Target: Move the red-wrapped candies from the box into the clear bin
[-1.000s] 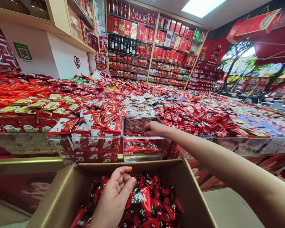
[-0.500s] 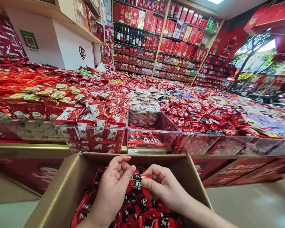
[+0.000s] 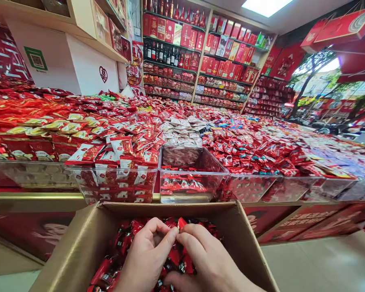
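Shelves (image 3: 202, 54) of bottles and boxes stand beyond the desk (image 3: 33, 196), which carries heaps of wrapped packs. In front of me is an open carton (image 3: 69, 247), red-and-black packets (image 3: 103, 271) loose inside. Just beyond it, a clear bin (image 3: 188, 198) holds red packets low down. Over the carton, my right grip (image 3: 209, 259) and left grip (image 3: 146, 251) meet at the fingertips. Beside them a red wrapper tip (image 3: 181, 223) pokes up; I cannot tell which grip, if either, pinches it.
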`<state>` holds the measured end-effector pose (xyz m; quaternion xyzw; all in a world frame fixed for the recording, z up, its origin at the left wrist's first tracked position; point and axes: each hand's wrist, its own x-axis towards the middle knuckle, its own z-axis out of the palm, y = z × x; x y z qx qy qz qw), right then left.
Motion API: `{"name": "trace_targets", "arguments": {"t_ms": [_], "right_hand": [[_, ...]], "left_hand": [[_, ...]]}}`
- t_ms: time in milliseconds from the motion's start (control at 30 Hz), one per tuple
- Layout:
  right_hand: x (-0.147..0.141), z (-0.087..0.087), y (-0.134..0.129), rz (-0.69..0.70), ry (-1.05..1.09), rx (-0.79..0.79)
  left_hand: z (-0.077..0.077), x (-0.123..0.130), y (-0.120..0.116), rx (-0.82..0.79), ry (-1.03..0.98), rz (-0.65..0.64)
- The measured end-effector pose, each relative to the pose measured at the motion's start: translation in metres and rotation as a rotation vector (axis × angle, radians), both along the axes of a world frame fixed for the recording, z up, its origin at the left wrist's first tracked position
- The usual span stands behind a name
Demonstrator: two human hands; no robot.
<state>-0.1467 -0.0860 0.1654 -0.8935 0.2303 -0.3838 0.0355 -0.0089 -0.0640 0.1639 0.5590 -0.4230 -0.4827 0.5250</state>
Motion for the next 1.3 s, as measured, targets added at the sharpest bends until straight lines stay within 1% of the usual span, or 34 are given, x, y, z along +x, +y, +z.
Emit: {"name": "trace_targets", "arguments": {"t_ms": [67, 100, 167, 233, 300, 333, 400, 467, 533, 567, 633, 767, 900, 1133, 1300], "right_hand": [[0.001, 0.004, 0.000, -0.037, 0.035, -0.110], [-0.001, 0.009, -0.001, -0.036, 0.057, -0.127], [-0.008, 0.027, -0.009, -0.017, 0.087, -0.115], [-0.018, 0.054, -0.026, -0.051, 0.087, -0.110], [-0.025, 0.083, -0.053, -0.174, 0.074, -0.157], [-0.026, 0.096, -0.069, -0.248, 0.109, -0.160], [-0.025, 0.116, -0.105, -0.351, 0.300, -0.102], [-0.019, 0.124, -0.138, -0.384, 0.605, -0.001], [-0.010, 0.124, -0.163, -0.370, 0.869, 0.052], [-0.006, 0.121, -0.172, -0.354, 0.957, 0.059], [0.003, 0.115, -0.181, -0.316, 1.054, 0.059], [0.014, 0.105, -0.181, -0.251, 1.177, 0.106], [0.018, 0.102, -0.177, -0.202, 1.290, 0.212], [0.020, 0.097, -0.180, -0.249, 1.410, 0.434], [0.019, 0.095, -0.183, -0.240, 1.396, 0.565]], "left_hand": [[0.004, -0.001, 0.003, -0.014, 0.080, 0.002], [0.006, -0.001, 0.004, -0.030, 0.132, 0.008], [0.010, 0.001, 0.005, -0.051, 0.221, 0.010], [0.012, 0.003, 0.005, -0.042, 0.243, 0.005], [0.012, 0.005, 0.003, -0.029, 0.217, 0.000], [0.011, 0.006, 0.002, -0.027, 0.209, -0.001], [0.009, 0.006, 0.001, -0.029, 0.198, -0.013], [0.005, 0.005, 0.000, -0.020, 0.182, -0.033], [0.003, 0.005, -0.001, -0.012, 0.163, -0.042], [0.002, 0.005, -0.001, -0.011, 0.155, -0.049], [0.001, 0.005, -0.001, -0.015, 0.135, -0.063], [0.002, 0.005, 0.000, -0.009, 0.116, -0.089], [0.004, 0.002, 0.001, 0.001, 0.138, -0.049], [0.005, 0.001, 0.001, 0.016, 0.068, -0.115], [0.001, 0.004, 0.001, 0.023, 0.038, -0.196]]}}
